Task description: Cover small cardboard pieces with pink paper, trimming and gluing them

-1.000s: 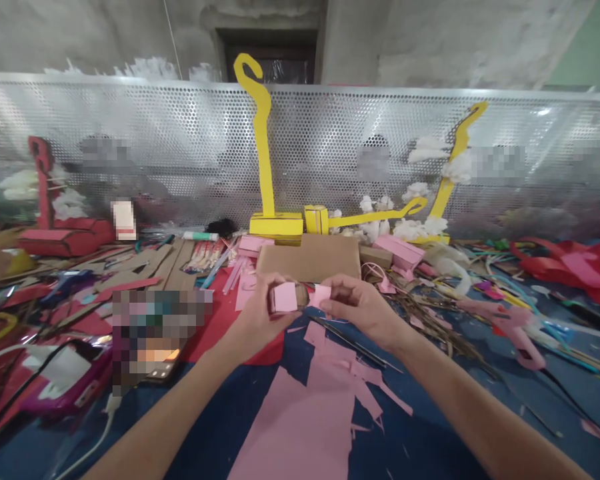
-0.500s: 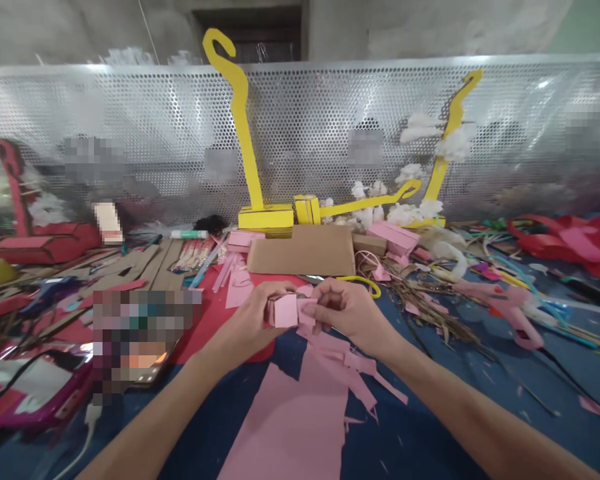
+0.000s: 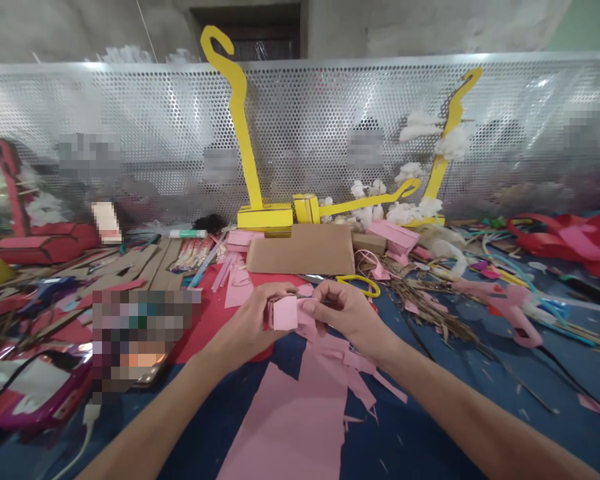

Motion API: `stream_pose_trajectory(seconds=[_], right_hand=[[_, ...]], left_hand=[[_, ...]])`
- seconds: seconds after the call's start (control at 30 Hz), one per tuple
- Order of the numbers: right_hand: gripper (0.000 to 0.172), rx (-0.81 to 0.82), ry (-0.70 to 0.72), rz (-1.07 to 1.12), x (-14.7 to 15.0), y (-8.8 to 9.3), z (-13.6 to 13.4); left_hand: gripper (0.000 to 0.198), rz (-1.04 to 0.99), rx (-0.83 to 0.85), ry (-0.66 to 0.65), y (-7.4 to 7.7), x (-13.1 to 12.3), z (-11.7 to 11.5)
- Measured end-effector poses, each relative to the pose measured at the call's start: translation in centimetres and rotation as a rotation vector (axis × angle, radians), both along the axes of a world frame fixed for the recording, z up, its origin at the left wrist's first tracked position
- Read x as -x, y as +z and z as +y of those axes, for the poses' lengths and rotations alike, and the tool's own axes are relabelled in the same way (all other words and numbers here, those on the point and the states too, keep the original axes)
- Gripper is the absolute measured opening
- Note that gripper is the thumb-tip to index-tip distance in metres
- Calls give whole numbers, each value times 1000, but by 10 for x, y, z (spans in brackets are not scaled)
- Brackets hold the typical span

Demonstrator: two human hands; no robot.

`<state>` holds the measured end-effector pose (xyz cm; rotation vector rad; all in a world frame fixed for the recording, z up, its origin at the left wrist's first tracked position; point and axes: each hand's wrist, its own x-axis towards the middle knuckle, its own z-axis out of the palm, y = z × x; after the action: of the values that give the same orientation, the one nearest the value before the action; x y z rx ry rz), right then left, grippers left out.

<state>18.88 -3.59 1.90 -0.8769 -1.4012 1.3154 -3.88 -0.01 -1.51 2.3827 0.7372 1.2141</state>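
A small pink paper-covered box [image 3: 285,312] is held just above the work surface at the centre of the view. My left hand [image 3: 253,323] is closed around its left side. My right hand [image 3: 347,312] pinches a pink paper flap on the box's right side, fingers pressed together. Below the hands lies a large pink paper sheet [image 3: 293,427] with cut scraps, on a blue surface [image 3: 420,413].
A brown cardboard piece [image 3: 303,250] and yellow hook-shaped cardboard models [image 3: 245,133] stand behind, against a perforated metal panel [image 3: 130,133]. Yellow-handled scissors [image 3: 360,283] lie beside my right hand. A red model [image 3: 35,240] sits at the left; paper scraps, sticks and red ribbon clutter the right.
The view tilted up slightly. My right hand closed in on the box and pressed the loose pink flap against its side; the left hand kept its grip.
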Motion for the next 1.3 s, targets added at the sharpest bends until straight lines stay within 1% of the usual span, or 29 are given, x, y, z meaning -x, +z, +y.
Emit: stream_pose_trajectory(seconds=[0.13,0.23,0.3,0.4,0.5,0.57,0.63,0.7,0.83,0.93,1.03,1.13,1.3], right_hand=[[34,-55,-45,76,-2,-2,2],[31,-45,-23,148,-4,-1,2],[31,-36,-6,176,-6,0,3],[27,-66,-6,152,-9,2,3],[26,-111,6,61,-10,6,2],[27,-109,37,14,-9,8,1],[30,-87,64,8,-7,9,-1],[33,-72,54,30,-5,8,0],[36,-81,-26,61,-5,1,2],[38,-46,-19,67,-5,-2,2],[41,-10,24,66,0,-2,-1],[44,-27,-1,43,4,0,-4],[44,-56,-48,18,8,1,-7]], left_hand=[[58,-50,10,50,1,-2,1],[58,-70,-29,83,8,-3,2],[55,-56,-37,132,14,-3,2],[51,-23,-16,187,21,-3,1],[50,17,20,180,23,-2,-1],[52,42,48,176,23,-1,-2],[53,60,67,169,22,0,-3],[51,71,63,158,23,0,-6],[48,80,16,187,25,-2,-10],[50,56,-60,225,22,-3,-11],[53,4,-162,209,16,-2,-8],[53,12,-222,181,12,1,-5],[50,76,-259,158,16,2,-4]])
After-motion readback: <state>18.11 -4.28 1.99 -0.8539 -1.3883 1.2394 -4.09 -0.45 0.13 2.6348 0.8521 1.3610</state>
